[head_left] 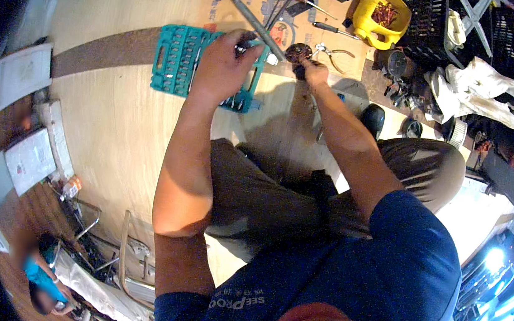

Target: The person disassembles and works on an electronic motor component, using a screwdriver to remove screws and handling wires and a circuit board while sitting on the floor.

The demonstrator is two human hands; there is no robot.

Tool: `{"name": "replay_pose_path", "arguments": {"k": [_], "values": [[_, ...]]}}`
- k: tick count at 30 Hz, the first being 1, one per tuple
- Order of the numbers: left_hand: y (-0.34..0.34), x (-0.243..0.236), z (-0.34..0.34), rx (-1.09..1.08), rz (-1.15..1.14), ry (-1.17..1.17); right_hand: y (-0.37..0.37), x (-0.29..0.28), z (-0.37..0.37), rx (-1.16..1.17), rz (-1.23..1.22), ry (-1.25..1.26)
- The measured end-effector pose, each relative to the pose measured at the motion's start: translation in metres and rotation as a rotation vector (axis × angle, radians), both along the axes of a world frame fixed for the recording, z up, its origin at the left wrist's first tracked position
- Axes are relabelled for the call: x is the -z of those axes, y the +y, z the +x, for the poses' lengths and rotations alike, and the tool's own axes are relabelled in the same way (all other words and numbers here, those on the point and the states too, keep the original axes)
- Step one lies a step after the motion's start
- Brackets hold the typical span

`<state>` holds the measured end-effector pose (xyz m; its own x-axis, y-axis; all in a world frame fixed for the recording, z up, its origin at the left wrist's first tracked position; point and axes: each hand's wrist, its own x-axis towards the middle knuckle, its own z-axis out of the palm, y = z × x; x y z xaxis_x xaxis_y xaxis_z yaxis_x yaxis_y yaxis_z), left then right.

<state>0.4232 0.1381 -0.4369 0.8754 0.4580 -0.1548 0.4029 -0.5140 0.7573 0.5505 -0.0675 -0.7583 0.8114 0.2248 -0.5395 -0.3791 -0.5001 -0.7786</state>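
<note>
Plywood floor: left hand (222,63) pinches a small socket above teal socket tray (177,58); right hand (314,72) grips round dark part (298,52) at 1 o'clock, best held steady.

There is a single view, from a fisheye camera on the person's head, looking steeply down along the chest and both forearms to the floor (116,127). The picture is upright: the left hand (220,62) sits left of the right hand (313,72), both in the upper middle, at arm's length from the lens. Beyond and around the hands the view takes in a teal tray (177,58) and a yellow jug (379,13) near the top edge. Straight edges bend toward the dark round rim. The person's own chin fills the bottom edge, very close.
</note>
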Motion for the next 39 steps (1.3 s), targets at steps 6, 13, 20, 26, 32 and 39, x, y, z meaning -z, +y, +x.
{"name": "replay_pose_path", "arguments": {"k": [6, 13, 20, 26, 32, 39], "values": [[0.014, 0.001, -0.043, -0.075, 0.112, -0.008, 0.011, -0.096, -0.045, 0.106, 0.462, 0.351], [-0.007, -0.005, -0.026, -0.251, -0.630, -0.175, 0.047, -0.261, -0.048, -0.166, 0.611, -0.017], [-0.069, -0.063, -0.029, -0.101, -1.152, -0.857, 0.029, -0.378, -0.067, -0.396, 0.648, -0.304], [-0.095, -0.087, -0.048, -0.194, -1.407, -0.913, -0.020, -0.408, -0.064, -0.598, 0.583, -0.435], [-0.099, -0.071, -0.060, -0.147, -1.340, -0.840, -0.031, -0.398, -0.059, -0.648, 0.618, -0.610], [-0.111, -0.065, -0.048, -0.248, -1.296, -0.783, -0.039, -0.398, -0.058, -0.733, 0.477, -0.541]]}}
